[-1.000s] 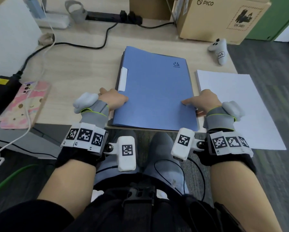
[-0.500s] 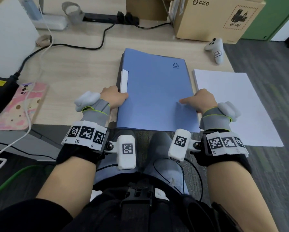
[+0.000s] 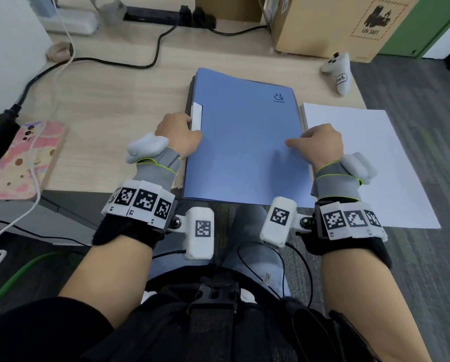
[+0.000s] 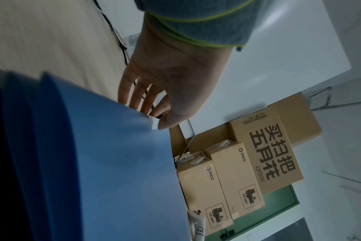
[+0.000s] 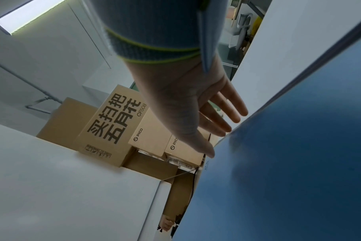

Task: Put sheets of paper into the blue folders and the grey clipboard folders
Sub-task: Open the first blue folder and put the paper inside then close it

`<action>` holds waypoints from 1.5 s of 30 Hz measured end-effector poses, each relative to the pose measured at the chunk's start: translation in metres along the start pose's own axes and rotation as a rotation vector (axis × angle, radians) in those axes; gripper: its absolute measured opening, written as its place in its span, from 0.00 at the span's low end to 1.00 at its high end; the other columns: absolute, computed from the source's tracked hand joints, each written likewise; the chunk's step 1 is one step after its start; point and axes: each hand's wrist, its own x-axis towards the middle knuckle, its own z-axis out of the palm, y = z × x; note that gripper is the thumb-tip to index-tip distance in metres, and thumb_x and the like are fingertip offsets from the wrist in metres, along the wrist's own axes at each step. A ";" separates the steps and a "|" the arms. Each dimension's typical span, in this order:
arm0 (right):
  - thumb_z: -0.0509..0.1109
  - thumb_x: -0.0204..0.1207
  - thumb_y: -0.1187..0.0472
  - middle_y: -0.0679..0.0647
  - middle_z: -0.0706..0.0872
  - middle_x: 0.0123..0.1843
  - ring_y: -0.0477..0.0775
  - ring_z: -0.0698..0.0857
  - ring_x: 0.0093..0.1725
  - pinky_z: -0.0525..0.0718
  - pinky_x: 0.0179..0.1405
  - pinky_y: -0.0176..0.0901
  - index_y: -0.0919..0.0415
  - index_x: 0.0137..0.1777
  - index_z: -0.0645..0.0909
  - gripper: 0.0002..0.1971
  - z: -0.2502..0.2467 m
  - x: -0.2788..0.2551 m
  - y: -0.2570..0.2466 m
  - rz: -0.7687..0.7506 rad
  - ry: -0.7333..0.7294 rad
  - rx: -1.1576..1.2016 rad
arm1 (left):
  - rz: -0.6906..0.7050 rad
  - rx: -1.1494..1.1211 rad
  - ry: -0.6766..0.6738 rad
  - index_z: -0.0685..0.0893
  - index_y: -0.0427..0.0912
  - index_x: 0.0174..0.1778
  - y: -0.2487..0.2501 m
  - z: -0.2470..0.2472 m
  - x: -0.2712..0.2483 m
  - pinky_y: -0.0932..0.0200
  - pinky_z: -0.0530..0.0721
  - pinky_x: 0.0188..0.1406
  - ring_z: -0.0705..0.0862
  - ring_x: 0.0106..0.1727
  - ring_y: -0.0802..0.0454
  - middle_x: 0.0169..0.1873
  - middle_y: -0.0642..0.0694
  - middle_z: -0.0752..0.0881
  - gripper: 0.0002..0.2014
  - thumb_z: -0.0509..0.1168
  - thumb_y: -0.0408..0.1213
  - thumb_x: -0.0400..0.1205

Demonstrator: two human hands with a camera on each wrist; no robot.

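In the head view, a closed blue folder (image 3: 242,142) is seen lying flat at the near edge of the desk (image 3: 114,100), its near end overhanging that edge slightly, with darker folder edges showing beneath it along its left side. The left hand (image 3: 178,134) is laid at the folder's left edge, just below a white label tab (image 3: 196,116), the thumb resting on the cover; the fingers are hidden behind the hand. The right hand (image 3: 319,145) is set at the folder's right edge, its thumb extended onto the cover. A stack of white paper (image 3: 375,158) is placed just beside the folder toward the desk's right edge, overhanging the near edge. A white controller (image 3: 340,71) lies near the far right corner, a cardboard box (image 3: 336,24) stands at the far edge, and a pink phone (image 3: 23,163) rests at the near left. In the left wrist view, the left hand (image 4: 169,84) is shown with straight, slightly spread fingers (image 4: 134,96) reaching past the folder's (image 4: 113,163) edge and the thumb pressed on the white tab (image 4: 154,123). In the right wrist view, the right hand (image 5: 188,104) is shown with straight fingers (image 5: 227,110) held close together at the edge of the cover (image 5: 289,163), the thumb stretched along it; whether the edge is pinched cannot be told. The white paper (image 5: 72,187) is seen beside it.
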 end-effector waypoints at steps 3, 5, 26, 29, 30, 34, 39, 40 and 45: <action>0.79 0.64 0.58 0.58 0.81 0.39 0.63 0.79 0.46 0.76 0.35 0.44 0.60 0.38 0.79 0.10 0.005 -0.002 -0.005 -0.013 -0.060 -0.053 | -0.074 -0.159 -0.007 0.86 0.43 0.42 0.003 0.001 0.002 0.52 0.83 0.49 0.84 0.48 0.37 0.55 0.38 0.84 0.11 0.68 0.40 0.65; 0.81 0.64 0.55 0.59 0.80 0.61 0.63 0.79 0.64 0.78 0.59 0.47 0.59 0.59 0.80 0.24 0.011 -0.002 -0.011 0.015 -0.059 -0.127 | -0.108 -0.272 0.000 0.82 0.46 0.31 0.007 0.001 0.002 0.45 0.86 0.55 0.86 0.53 0.35 0.53 0.36 0.86 0.10 0.67 0.42 0.55; 0.69 0.74 0.49 0.54 0.81 0.45 0.57 0.79 0.49 0.73 0.45 0.41 0.64 0.52 0.82 0.17 0.017 0.013 0.002 -0.029 0.161 0.300 | 0.077 -0.873 0.288 0.79 0.40 0.68 0.013 0.003 0.016 0.56 0.87 0.47 0.84 0.35 0.57 0.46 0.41 0.89 0.21 0.64 0.26 0.78; 0.66 0.79 0.56 0.51 0.77 0.43 0.52 0.74 0.46 0.65 0.37 0.36 0.67 0.58 0.78 0.15 0.022 0.014 0.001 -0.091 0.248 0.443 | 0.163 -0.807 0.322 0.79 0.45 0.67 0.012 0.005 0.018 0.56 0.85 0.42 0.81 0.33 0.53 0.33 0.50 0.85 0.22 0.61 0.27 0.77; 0.65 0.79 0.58 0.49 0.76 0.40 0.52 0.73 0.45 0.66 0.33 0.35 0.67 0.56 0.78 0.12 0.024 0.014 0.002 -0.109 0.271 0.477 | 0.193 -0.751 0.305 0.80 0.49 0.65 0.012 0.004 0.019 0.58 0.83 0.39 0.79 0.32 0.55 0.32 0.51 0.84 0.22 0.59 0.27 0.77; 0.66 0.76 0.64 0.43 0.71 0.29 0.52 0.71 0.38 0.69 0.30 0.27 0.62 0.42 0.74 0.04 0.026 0.020 0.011 -0.104 0.315 0.570 | 0.281 -0.650 0.069 0.76 0.45 0.73 0.007 -0.004 0.023 0.57 0.86 0.54 0.86 0.48 0.54 0.55 0.47 0.88 0.27 0.56 0.23 0.77; 0.66 0.72 0.65 0.46 0.73 0.29 0.52 0.72 0.36 0.73 0.40 0.39 0.60 0.35 0.75 0.06 0.032 0.021 0.017 -0.070 0.302 0.706 | 0.278 -0.582 -0.073 0.74 0.50 0.74 0.004 -0.021 0.019 0.66 0.86 0.39 0.87 0.43 0.58 0.52 0.48 0.88 0.26 0.55 0.23 0.82; 0.66 0.72 0.65 0.47 0.74 0.29 0.52 0.72 0.36 0.73 0.40 0.40 0.60 0.35 0.76 0.05 0.032 0.021 0.018 -0.065 0.301 0.711 | 0.244 -0.574 -0.091 0.74 0.53 0.73 0.001 -0.025 0.019 0.66 0.86 0.32 0.86 0.34 0.59 0.43 0.47 0.87 0.26 0.55 0.24 0.82; 0.66 0.72 0.65 0.45 0.76 0.28 0.44 0.73 0.29 0.74 0.40 0.38 0.52 0.30 0.76 0.11 0.027 0.024 0.019 -0.047 0.309 0.768 | 0.145 -0.681 0.039 0.81 0.43 0.67 -0.018 -0.034 0.026 0.70 0.76 0.17 0.78 0.15 0.62 0.19 0.53 0.84 0.16 0.61 0.30 0.83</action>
